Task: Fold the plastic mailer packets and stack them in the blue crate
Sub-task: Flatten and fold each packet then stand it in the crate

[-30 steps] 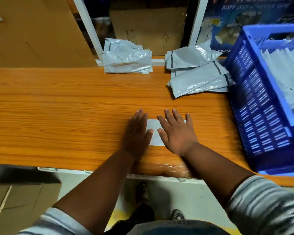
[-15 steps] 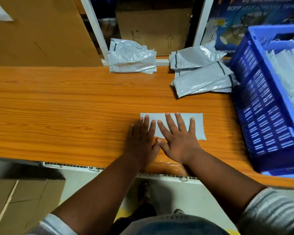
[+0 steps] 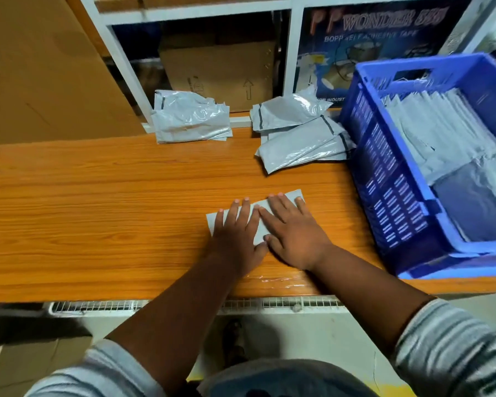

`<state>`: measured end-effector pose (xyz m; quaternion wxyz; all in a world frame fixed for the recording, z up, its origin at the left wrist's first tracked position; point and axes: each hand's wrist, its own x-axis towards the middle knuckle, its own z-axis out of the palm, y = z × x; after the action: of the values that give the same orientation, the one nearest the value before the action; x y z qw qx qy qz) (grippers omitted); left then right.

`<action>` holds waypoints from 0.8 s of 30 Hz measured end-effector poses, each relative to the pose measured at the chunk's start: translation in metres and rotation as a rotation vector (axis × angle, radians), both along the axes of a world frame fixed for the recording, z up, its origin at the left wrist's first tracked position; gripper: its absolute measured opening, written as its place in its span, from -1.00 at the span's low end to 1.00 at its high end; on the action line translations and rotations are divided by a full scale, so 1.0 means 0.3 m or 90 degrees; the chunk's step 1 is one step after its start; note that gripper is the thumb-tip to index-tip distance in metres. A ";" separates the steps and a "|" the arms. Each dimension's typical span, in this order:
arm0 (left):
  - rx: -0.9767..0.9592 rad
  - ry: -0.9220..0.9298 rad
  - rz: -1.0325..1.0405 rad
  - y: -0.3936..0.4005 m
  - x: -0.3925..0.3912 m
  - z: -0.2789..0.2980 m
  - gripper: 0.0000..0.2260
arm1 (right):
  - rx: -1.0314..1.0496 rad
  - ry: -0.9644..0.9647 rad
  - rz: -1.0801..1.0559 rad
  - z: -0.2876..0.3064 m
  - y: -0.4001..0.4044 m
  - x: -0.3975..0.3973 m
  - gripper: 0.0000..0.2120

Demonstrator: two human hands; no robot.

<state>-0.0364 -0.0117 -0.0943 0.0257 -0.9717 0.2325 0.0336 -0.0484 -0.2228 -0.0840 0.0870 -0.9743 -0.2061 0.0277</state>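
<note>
While both hands lie flat on the table [image 3: 98, 202], a folded grey mailer [image 3: 257, 224] sits beneath them near the front edge. Left hand [image 3: 238, 239]: fingers [image 3: 232, 213] straight, slightly spread, pressing the mailer's left part. Right hand [image 3: 294, 234]: fingers [image 3: 279, 206] straight, close together, pressing its right part; thumbs almost touching. Blue crate [image 3: 384, 179] at right holds rows of folded mailers. Two loose piles at the table's back: left pile [image 3: 191, 117], right pile [image 3: 298, 133] just beside the crate.

Blue box [image 3: 384, 38] — "WONDER"; carton [image 3: 218, 73] — up-arrow.
</note>
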 end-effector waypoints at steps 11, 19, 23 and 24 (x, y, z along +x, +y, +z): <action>-0.128 0.032 -0.056 0.041 0.058 0.011 -0.25 | -0.040 0.037 -0.125 0.049 -0.007 0.027 -0.33; -0.117 -0.033 -0.033 0.194 0.018 -0.050 -0.33 | -0.064 0.053 -0.115 -0.030 0.008 0.022 -0.31; -0.143 0.049 0.053 0.281 0.055 -0.043 -0.16 | -0.009 0.102 -0.203 -0.014 -0.118 -0.001 -0.28; -0.156 0.070 0.086 0.282 0.063 -0.032 -0.14 | 0.005 0.110 -0.230 0.002 -0.128 -0.001 -0.29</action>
<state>-0.0174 0.0728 -0.1040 -0.1084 -0.9776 0.1701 0.0600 -0.0487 -0.2613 -0.0833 0.1117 -0.9891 -0.0197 0.0942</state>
